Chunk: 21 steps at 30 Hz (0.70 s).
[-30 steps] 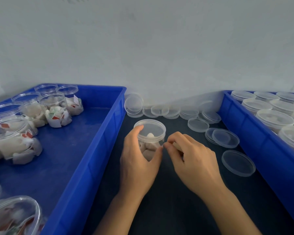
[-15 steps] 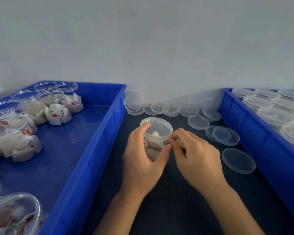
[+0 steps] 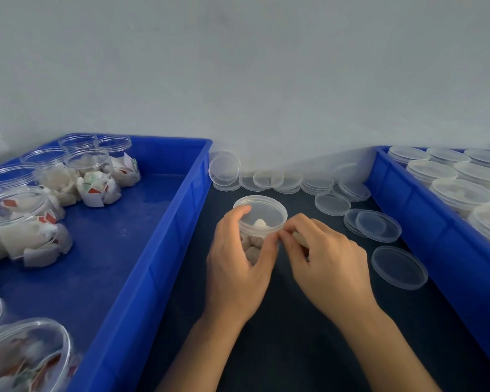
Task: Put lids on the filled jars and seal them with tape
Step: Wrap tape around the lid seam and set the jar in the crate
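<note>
Head view: we see the jar, lid on, standing on the dark tabletop between the two blue trays, toward the back edge. Left hand holds it, fingers curled round the wall, thumb at the lid rim. Right hand pinches something small at the rim beside that thumb; we take it for tape, though it is too fine to confirm. Risks as we judge them: tape folding onto itself or catching skin before it bridges lid and wall; the left grip squeezing the thin wall and lifting the lid; the right wrist brushing the loose lids just beside it.
</note>
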### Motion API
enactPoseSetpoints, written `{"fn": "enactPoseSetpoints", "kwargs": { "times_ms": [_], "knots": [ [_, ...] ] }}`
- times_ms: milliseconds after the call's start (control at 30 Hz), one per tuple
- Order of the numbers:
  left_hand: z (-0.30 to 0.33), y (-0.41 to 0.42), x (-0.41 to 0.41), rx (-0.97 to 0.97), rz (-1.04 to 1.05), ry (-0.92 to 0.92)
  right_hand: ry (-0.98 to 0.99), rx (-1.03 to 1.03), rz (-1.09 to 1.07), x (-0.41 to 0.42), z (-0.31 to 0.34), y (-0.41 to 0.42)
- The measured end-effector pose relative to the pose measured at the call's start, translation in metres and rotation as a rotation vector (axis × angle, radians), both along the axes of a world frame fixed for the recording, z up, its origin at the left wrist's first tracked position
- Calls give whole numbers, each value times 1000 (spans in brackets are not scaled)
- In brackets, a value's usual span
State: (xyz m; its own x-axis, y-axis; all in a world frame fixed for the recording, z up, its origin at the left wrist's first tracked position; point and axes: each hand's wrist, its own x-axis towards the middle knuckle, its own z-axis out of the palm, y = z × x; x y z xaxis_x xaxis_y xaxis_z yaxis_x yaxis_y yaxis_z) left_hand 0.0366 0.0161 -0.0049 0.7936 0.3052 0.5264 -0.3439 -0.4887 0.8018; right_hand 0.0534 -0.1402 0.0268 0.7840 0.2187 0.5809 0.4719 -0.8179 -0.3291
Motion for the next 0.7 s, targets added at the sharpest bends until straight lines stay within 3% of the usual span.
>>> {"fn": "enactPoseSetpoints", "kwargs": {
  "times_ms": [400,700],
  "knots": [
    [1,5,3,-38,83,-67,-29,-11,-22,-6,11,5],
    [1,3,4,-56,103,-17,14,-124,-85,-8,16,9]
  ]
}}
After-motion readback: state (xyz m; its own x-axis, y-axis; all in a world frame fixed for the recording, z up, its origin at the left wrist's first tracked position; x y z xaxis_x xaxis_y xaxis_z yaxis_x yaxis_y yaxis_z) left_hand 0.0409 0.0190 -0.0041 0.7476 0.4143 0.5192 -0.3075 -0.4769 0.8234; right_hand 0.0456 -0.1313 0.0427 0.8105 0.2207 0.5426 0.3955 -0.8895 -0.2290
